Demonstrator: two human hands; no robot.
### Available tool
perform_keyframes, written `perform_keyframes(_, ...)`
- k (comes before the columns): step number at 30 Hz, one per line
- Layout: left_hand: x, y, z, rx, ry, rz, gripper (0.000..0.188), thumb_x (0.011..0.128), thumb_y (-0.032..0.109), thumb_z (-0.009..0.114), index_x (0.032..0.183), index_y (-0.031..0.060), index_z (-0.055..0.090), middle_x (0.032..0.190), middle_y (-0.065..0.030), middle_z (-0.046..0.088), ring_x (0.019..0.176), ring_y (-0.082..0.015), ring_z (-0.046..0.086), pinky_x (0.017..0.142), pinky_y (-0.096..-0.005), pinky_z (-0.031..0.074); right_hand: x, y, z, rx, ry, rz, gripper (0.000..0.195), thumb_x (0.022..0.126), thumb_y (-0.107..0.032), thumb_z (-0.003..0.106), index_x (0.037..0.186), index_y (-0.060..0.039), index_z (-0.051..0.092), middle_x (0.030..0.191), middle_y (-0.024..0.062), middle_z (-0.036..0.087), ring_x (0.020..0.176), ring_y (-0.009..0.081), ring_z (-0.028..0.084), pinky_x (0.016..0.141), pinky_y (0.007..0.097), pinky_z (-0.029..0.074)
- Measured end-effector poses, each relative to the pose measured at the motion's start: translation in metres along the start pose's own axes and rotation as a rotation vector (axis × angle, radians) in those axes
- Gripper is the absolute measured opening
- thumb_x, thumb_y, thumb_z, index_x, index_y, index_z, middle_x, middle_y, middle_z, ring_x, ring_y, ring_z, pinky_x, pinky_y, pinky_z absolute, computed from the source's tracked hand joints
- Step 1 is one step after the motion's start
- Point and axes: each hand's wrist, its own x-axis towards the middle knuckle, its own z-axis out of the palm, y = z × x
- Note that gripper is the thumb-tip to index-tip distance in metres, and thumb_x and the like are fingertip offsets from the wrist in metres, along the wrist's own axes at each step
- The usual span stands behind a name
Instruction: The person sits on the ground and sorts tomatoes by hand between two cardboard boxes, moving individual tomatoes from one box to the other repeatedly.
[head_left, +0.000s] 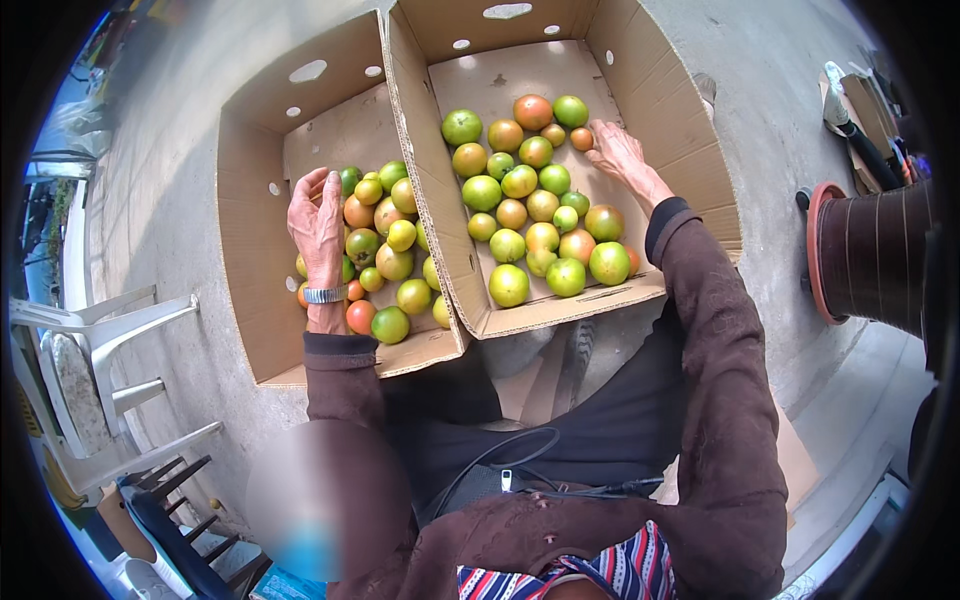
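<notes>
Two open cardboard boxes stand side by side before me. Inside the left box (255, 247), several green, yellow and orange tomatoes (394, 262) lie in a heap. My left hand (316, 217) is over that heap, fingers curled and thumb raised beside a green tomato (350, 181); its palm is hidden. The right box (660, 97) holds more green to orange-red tomatoes (541, 205), spread mostly in one layer. At their far right, my right hand (619, 154) reaches in with its fingertips at a small orange tomato (581, 139). Its fingers look loosely spread, not wrapped around the fruit.
A white plastic chair (112, 330) lies to the left on the concrete floor (165, 187). On the right are a large dark reel-like roll with a reddish rim (821, 255) and assorted items beyond it. A black cable (495, 446) crosses my lap.
</notes>
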Motion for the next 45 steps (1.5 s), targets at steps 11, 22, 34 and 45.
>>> perform_keyframes(11,-0.008,0.034,0.003,-0.182,0.003,-0.005,0.031,0.095,0.019,0.068,0.117,-0.0019,0.063,0.101,-0.0091,0.069,0.083,-0.0114,0.067,0.07,-0.0238,0.057,0.006,-0.04,-0.019,0.082,0.02,0.198,0.047,0.072,-0.031,0.072,0.107,-0.0019,0.058,0.089,0.0209,0.07,0.087,0.0402,0.068,0.078,0.0499,0.054)
perform_keyframes(22,-0.043,0.08,0.03,-0.706,-0.484,-0.023,0.039,0.086,0.007,0.075,0.121,0.0012,0.059,0.1,-0.0058,0.068,0.082,-0.0073,0.066,0.07,-0.0206,0.056,-0.058,-0.244,-0.11,0.451,0.495,-0.691,0.04,0.072,-0.016,0.081,0.104,-0.0061,0.059,0.095,0.0107,0.066,0.084,0.0273,0.068,0.068,0.0378,0.054)
perform_keyframes(34,0.024,-0.073,-0.027,0.345,0.007,-0.249,0.037,0.068,0.017,0.076,0.101,0.0006,0.069,0.094,-0.0191,0.072,0.09,-0.0304,0.07,0.086,-0.0379,0.054,-0.022,-0.175,-0.083,0.35,0.405,-0.454,0.015,0.086,-0.013,0.068,0.099,-0.008,0.065,0.097,0.0078,0.066,0.086,0.0296,0.068,0.073,0.0399,0.055)
perform_keyframes(45,0.01,-0.084,-0.015,0.849,-0.1,-0.017,0.034,0.077,0.015,0.062,0.107,-0.0011,0.064,0.105,-0.0296,0.064,0.1,-0.0435,0.062,0.087,-0.0495,0.05,-0.012,-0.152,-0.105,0.374,0.507,-0.337,0.012,0.091,-0.016,0.066,0.096,-0.0056,0.068,0.09,0.0089,0.069,0.079,0.0258,0.069,0.071,0.0341,0.055)
